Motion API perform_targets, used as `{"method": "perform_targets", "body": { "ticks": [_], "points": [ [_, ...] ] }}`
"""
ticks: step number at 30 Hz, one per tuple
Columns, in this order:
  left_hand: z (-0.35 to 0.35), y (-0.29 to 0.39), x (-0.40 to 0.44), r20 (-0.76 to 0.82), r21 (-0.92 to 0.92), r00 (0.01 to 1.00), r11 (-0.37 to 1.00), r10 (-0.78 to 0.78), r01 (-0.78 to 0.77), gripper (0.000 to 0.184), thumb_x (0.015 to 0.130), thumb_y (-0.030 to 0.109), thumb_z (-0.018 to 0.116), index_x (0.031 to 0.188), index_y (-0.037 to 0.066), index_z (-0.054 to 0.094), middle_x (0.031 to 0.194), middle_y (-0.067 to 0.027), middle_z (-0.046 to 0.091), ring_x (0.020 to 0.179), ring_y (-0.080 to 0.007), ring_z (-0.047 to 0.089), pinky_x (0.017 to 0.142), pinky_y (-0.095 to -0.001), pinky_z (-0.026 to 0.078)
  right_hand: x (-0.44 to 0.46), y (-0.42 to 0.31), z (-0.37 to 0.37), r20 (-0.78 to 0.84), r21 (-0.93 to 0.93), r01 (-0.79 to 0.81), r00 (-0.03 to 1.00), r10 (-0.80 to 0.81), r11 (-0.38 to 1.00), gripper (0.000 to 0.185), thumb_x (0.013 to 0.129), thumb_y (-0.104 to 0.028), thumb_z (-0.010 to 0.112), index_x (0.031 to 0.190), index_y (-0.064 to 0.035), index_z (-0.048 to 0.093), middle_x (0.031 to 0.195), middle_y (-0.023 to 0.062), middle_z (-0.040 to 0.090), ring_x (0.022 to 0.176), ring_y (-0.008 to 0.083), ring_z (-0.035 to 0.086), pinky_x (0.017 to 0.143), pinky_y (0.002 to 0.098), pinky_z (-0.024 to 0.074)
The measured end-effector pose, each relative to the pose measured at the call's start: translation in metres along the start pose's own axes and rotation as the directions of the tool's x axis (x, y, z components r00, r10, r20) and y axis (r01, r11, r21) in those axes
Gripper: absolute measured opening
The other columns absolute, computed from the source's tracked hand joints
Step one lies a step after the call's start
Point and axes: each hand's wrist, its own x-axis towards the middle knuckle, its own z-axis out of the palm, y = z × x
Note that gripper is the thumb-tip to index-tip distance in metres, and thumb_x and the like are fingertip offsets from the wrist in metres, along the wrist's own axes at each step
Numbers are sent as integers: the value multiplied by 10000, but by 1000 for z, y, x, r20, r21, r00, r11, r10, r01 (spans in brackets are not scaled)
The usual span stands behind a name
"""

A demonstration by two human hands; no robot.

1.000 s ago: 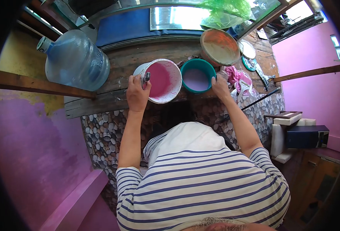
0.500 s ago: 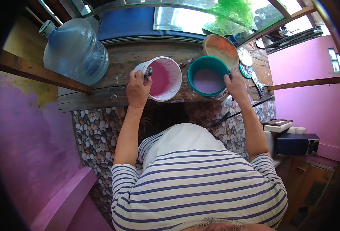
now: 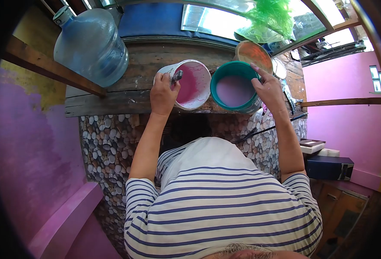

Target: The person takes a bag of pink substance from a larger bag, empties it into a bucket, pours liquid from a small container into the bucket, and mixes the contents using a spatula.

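Observation:
A white bucket point(image 3: 204, 71) with pink paint point(image 3: 190, 86) in it stands on the wooden bench. My left hand point(image 3: 163, 94) is closed on its left rim, beside a dark, paint-stained handle point(image 3: 177, 77) that sticks up there; I cannot tell what tool it belongs to. Just to the right is a green bucket point(image 3: 214, 88) holding pale lilac liquid point(image 3: 233, 90). My right hand point(image 3: 270, 90) grips its right rim, thumb at the inner edge and index finger stretched along the top. The two rims are very near each other. The right hand's other fingers are hidden.
Behind the green bucket lies a round orange-stained container point(image 3: 254, 54). A large water bottle point(image 3: 93, 47) stands at the left, behind a wooden rail point(image 3: 52, 67). Green plastic point(image 3: 270, 19) hangs at the back. A thin black rod point(image 3: 270, 126) slants below the bench's right side.
The green bucket has moved left, closer to the white bucket. My right hand has shifted up its rim, and the index finger now stretches out. The left hand keeps its hold; the view has shifted slightly.

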Motion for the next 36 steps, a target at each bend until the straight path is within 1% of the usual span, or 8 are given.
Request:
{"method": "perform_targets", "body": {
  "ticks": [2,6,8,14,24,27,29,36],
  "points": [
    [-1,1,0,18,-8,1000,1000,-12,12,319,839,223,738,1058,39,598,1041,-156,565,878,-386,654,748,-465,550,-1,-9,-1,15,-51,-17,1000,17,999,521,822,-310,602,1336,-260,668,697,157,646,681,300,658,746,413,523],
    [0,2,1,-11,13,1000,1000,11,-11,320,810,202,762,1025,15,617,1003,-138,559,851,-334,657,731,-426,562,0,-18,2,23,-90,7,1000,-5,996,518,822,-313,607,1331,-245,670,779,189,691,789,344,696,816,430,532],
    [1,3,1,-3,19,1000,1000,12,-12,317,812,199,760,1025,14,616,997,-138,556,847,-333,657,728,-428,561,0,-21,4,25,-96,28,999,-25,995,511,825,-318,611,1324,-231,673,927,216,723,925,370,700,903,437,524],
    [0,5,2,-8,8,1000,1000,17,-17,306,814,197,757,1016,18,611,994,-137,552,842,-336,658,726,-430,557,5,-33,7,44,-123,59,998,-54,991,482,833,-315,612,1301,-229,689,1107,192,718,1044,367,676,968,433,509],
    [1,1,0,-3,14,1000,1000,4,-4,323,816,206,760,1033,19,613,1004,-139,556,846,-340,663,720,-429,560,14,-34,22,56,-171,132,991,-124,977,472,845,-315,614,1305,-239,688,1105,183,721,1030,362,679,969,437,509],
    [1,1,-1,-1,9,1000,1000,1,-1,326,816,212,761,1033,19,613,1006,-139,557,846,-341,665,716,-428,562,15,-39,22,85,-202,109,992,-93,973,465,850,-312,615,1301,-230,691,1096,186,722,1027,364,680,970,439,507],
    [1,1,-1,13,-17,1000,1000,-20,21,308,837,216,733,1043,25,608,1034,-158,565,864,-379,659,736,-454,555,16,-38,24,61,-191,156,987,-147,969,461,853,-307,613,1299,-221,693,1087,189,723,1025,365,681,971,440,506],
    [1,2,-1,15,-22,1000,1000,-11,11,310,838,217,732,1045,25,604,1034,-158,565,869,-384,660,734,-457,555,16,-41,23,56,-214,165,986,-157,963,458,847,-292,610,1285,-190,701,1077,194,724,1018,369,681,971,443,506]
  ]
}}
